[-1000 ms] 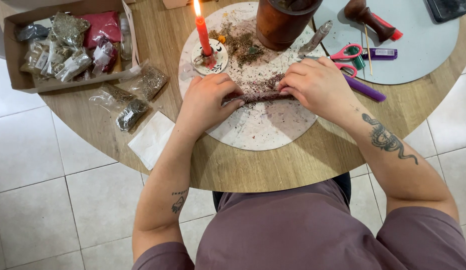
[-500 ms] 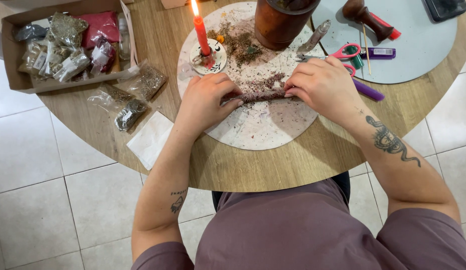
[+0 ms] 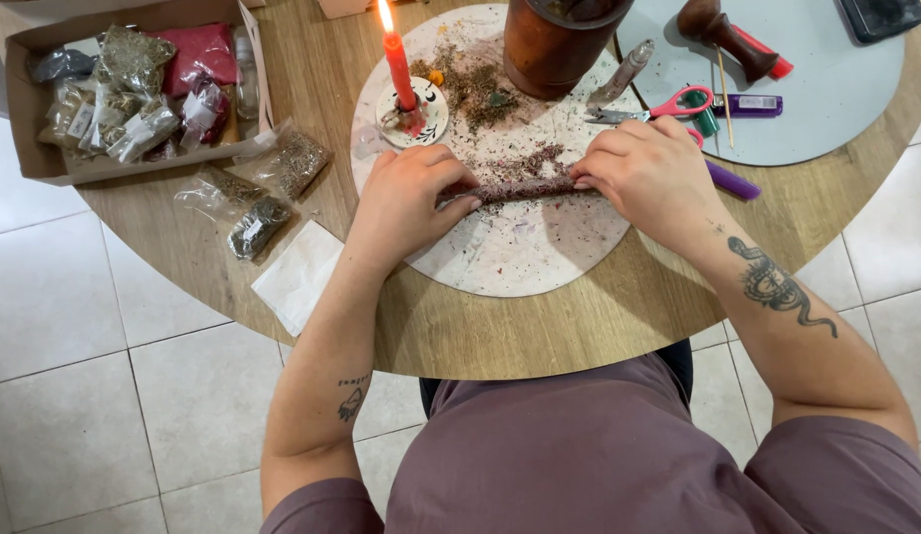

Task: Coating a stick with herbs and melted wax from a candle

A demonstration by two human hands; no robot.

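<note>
A long candle coated in dried herbs (image 3: 525,188) lies sideways on a round white speckled board (image 3: 510,252). My left hand (image 3: 406,203) presses down on its left end with the fingers curled over it. My right hand (image 3: 648,176) rests on its right end in the same way. Loose herb crumbs (image 3: 475,89) are scattered over the board behind the candle.
A lit red candle (image 3: 398,69) burns in a small holder just behind my left hand. A brown mortar (image 3: 554,44), pink scissors (image 3: 668,104), purple sticks (image 3: 730,183) and a pestle (image 3: 723,30) lie at the back right. A cardboard box of herb bags (image 3: 134,84), loose bags (image 3: 258,193) and a white paper (image 3: 297,272) lie on the left.
My right hand has slid a little to the right along the coated candle, showing more of its middle. My left hand has stayed in place.
</note>
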